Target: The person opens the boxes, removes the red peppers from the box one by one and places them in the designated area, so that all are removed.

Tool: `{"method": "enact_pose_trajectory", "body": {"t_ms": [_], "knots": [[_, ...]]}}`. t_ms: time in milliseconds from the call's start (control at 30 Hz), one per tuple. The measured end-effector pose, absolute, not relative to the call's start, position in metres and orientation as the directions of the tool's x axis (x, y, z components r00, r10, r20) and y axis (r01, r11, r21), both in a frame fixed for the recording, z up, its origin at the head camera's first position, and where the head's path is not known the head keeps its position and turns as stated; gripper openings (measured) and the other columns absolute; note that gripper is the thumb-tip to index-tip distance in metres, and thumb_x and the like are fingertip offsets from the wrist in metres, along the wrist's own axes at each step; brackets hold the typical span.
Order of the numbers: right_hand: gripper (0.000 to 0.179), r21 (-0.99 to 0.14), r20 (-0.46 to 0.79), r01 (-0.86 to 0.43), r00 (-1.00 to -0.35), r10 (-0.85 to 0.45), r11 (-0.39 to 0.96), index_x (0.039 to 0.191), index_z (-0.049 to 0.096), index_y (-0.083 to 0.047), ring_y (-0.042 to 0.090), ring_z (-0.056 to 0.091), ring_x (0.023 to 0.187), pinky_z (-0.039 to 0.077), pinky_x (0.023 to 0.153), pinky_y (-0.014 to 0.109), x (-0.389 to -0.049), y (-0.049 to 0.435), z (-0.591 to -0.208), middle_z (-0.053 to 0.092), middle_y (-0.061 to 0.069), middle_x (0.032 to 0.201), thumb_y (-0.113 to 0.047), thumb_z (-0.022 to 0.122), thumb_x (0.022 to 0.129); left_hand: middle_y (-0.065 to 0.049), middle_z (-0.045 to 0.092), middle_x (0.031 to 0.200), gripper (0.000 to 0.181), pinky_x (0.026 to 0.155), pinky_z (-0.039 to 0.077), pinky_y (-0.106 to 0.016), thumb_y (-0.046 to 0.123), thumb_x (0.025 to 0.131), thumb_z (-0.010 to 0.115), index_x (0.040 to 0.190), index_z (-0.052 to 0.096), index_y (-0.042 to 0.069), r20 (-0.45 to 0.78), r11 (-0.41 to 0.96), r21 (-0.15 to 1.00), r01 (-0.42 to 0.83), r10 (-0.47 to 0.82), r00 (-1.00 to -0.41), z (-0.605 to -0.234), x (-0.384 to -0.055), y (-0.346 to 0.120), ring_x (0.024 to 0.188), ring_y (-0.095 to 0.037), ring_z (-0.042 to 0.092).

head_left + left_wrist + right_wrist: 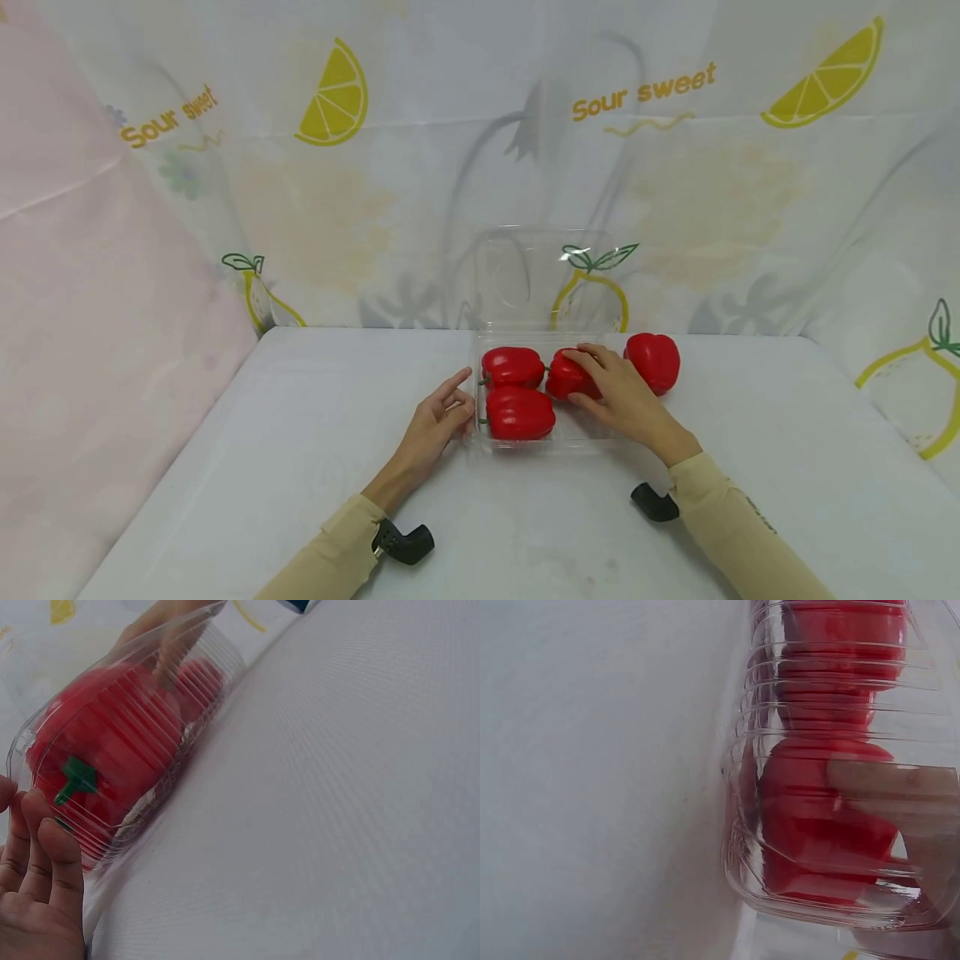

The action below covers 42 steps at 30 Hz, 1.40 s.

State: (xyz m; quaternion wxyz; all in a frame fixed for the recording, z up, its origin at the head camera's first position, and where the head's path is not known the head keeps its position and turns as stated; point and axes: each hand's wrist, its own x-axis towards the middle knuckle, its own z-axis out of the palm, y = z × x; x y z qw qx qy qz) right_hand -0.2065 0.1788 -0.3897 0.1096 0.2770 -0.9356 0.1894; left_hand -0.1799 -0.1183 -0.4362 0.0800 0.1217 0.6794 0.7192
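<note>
A clear plastic box [577,427] stands with its clear lid [517,287] raised at the back. Two red bell peppers, one behind [513,367] and one in front [520,414], lie side by side in its left part, green stems pointing left. My right hand [628,402] grips a third red bell pepper [566,377] inside the box, thumb in front and fingers over the top; the right wrist view shows this pepper [810,825] through the ribbed wall. At the box's left end, my left hand [435,423] touches the wall with its fingertips [61,840].
Another red bell pepper [652,363] sits on the white table [337,392], just right of the box. Behind the table hangs a cloth [420,192] printed with lemons and lettering. Black wrist devices, one left [405,543] and one right [655,502], stick out from the sleeves.
</note>
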Motion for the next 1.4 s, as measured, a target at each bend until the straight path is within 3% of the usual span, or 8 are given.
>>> {"method": "enact_pose_trajectory", "body": {"t_ms": [600, 1400], "knots": [[0.062, -0.301, 0.411, -0.578, -0.797, -0.443, 0.759, 0.134, 0.047, -0.020, 0.027, 0.045, 0.120, 0.054, 0.084, 0.045, -0.2055, 0.1792, -0.3900, 0.046, 0.009, 0.131, -0.028, 0.076, 0.079, -0.002, 0.052, 0.096, 0.055, 0.066, 0.049, -0.016, 0.008, 0.095, 0.052, 0.146, 0.033, 0.016, 0.067, -0.061, 0.997, 0.052, 0.275, -0.959, -0.4332, -0.1784, -0.1168, 0.072, -0.005, 0.053], [0.065, -0.305, 0.507, -0.592, -0.764, -0.400, 0.746, 0.134, 0.047, -0.015, 0.029, 0.046, 0.117, 0.055, 0.080, 0.045, -0.2030, 0.1826, -0.3830, 0.043, 0.013, 0.134, -0.024, 0.077, 0.078, -0.002, 0.052, 0.095, 0.057, 0.065, 0.048, -0.016, 0.008, 0.094, 0.053, 0.147, 0.032, 0.014, 0.067, -0.065, 0.997, 0.052, 0.269, -0.961, -0.4354, -0.1787, -0.1179, 0.072, -0.005, 0.052]]}}
